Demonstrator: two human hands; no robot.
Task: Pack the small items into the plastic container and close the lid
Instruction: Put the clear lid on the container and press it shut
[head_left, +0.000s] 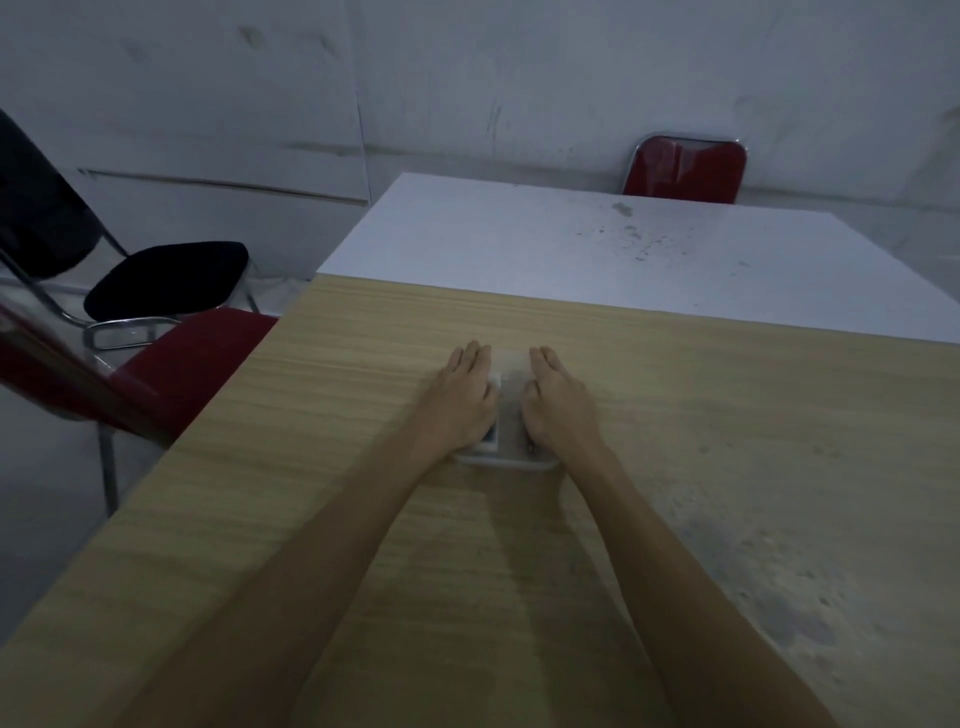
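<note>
Frame centre: left hand (462, 400) and right hand (558, 402), fingers together, lie flat atop the plastic container (506, 415), its long axis running away from the viewer; both equally near.

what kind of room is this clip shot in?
Probably a bare workroom or makeshift recording space, not a home: plain scuffed white walls, a wood-grain table butted against a white table, and metal-framed folding chairs, red and black.

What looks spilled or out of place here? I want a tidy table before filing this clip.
Nothing spilled. Both hands, left and right, lie flat on the plastic container; only grey smudges mark the wooden table.
</note>
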